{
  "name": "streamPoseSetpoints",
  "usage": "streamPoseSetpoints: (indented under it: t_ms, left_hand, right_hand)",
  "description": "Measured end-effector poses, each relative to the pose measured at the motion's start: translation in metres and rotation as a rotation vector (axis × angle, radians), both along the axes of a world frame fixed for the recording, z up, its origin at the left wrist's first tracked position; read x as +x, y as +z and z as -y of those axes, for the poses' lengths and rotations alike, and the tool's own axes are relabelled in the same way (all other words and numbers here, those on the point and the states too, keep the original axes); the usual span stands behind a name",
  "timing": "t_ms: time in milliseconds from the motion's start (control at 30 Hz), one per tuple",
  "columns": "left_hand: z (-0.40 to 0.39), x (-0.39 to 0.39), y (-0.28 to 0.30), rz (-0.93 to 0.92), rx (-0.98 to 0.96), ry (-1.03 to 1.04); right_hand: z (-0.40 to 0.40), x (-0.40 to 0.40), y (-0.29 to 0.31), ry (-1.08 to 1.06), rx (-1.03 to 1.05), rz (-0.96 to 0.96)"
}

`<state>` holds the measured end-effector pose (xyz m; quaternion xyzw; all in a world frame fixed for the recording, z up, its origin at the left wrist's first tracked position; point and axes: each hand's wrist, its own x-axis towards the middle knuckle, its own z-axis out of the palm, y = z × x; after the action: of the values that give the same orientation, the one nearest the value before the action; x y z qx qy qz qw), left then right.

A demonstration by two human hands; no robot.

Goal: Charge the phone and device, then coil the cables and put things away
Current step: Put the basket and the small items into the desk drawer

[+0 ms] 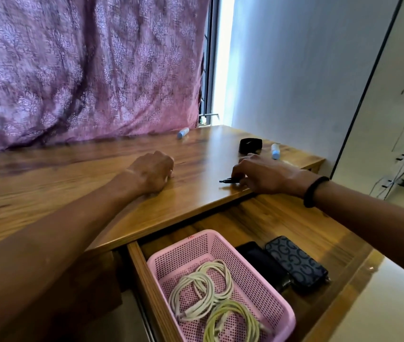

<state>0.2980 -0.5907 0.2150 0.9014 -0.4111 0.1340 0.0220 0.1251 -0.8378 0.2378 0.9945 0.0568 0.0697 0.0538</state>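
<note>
Head view: the right hand rests at the front edge of the wooden desk, fingers pinched narrowly around a small black pen-like item, probably to clear it away. The left hand sits on the desktop, fingers curled under; whether it holds anything cannot be told. Below, the open drawer holds a pink basket containing two coiled cables; a dark phone and a patterned device lie just beside it. In my judgement, stowing is largely done.
</note>
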Motion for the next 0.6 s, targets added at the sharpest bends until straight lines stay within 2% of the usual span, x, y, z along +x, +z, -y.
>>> streamPoseSetpoints:
  t_ms: [67, 167, 300, 367, 467, 600]
  left_hand:
    - [-0.002, -0.003, -0.007, 0.093, -0.038, -0.010]
    - [0.001, -0.012, -0.015, 0.081, -0.163, -0.045]
    - [0.020, -0.061, -0.020, 0.017, -0.386, -0.308]
    - [0.033, -0.090, -0.018, -0.003, -0.344, -0.467]
    - [0.054, -0.116, -0.020, 0.014, -0.164, -0.599]
    - [0.083, -0.139, -0.033, 0.061, -0.065, -0.562]
  right_hand:
    - [0.004, -0.009, -0.003, -0.017, 0.034, -0.005]
    - [0.012, -0.021, -0.005, -0.053, 0.138, 0.013]
    - [0.028, -0.041, -0.007, -0.078, 0.240, -0.013]
    - [0.039, -0.051, -0.011, -0.077, 0.294, -0.049]
    - [0.052, -0.064, -0.023, -0.123, 0.288, -0.116]
    - [0.059, -0.063, -0.051, -0.206, 0.242, -0.191]
